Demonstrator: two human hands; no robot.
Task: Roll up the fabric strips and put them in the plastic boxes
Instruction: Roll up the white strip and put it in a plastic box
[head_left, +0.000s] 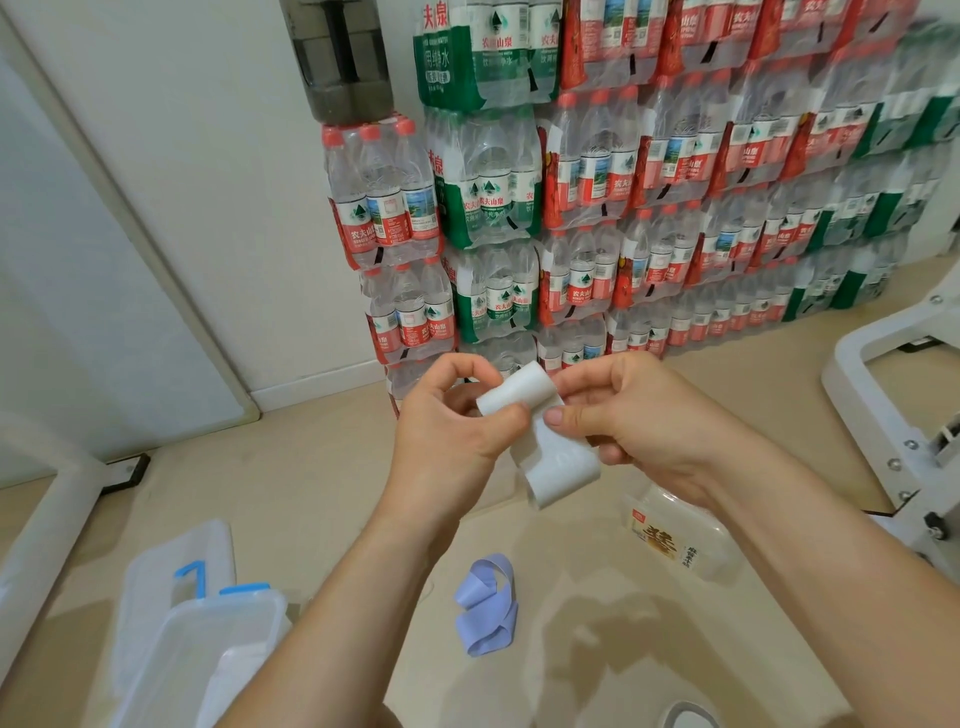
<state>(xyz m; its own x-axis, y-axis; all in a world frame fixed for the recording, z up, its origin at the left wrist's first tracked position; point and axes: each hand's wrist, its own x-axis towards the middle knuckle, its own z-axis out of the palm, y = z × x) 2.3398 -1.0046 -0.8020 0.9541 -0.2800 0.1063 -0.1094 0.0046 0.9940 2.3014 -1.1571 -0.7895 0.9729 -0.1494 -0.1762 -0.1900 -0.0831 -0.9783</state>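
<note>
Lower left, on the floor: clear plastic boxes (218, 621) with blue clips were noted, one in front of another, partly cut off by the frame edge. Contents could not be told.

Centre, raised above the floor: the left hand (447, 415) was recorded with its fingers curled. Thumb and fingertips were pinched on the rolled end of the white fabric strip (522, 397).

Below the hands, a lilac fabric strip (488, 608) was seen lying loose on the floor in slack loops, unrolled, well apart from the boxes.

The white strip was held between both hands, only partly rolled. The roll was at the top, and the free tail was seen hanging down in a curl beneath it.

The right hand (639, 415) was recorded with thumb and forefinger pinched on the strip just beside the roll. The remaining fingers were curled under, against the tail.

Right of the hands, on the floor, a labelled clear box (685, 540) was noted, partly hidden by the right forearm.

Behind, shrink-wrapped packs of water bottles (623, 208) were stacked against the wall. At far right a white metal frame (893, 415) was observed.
</note>
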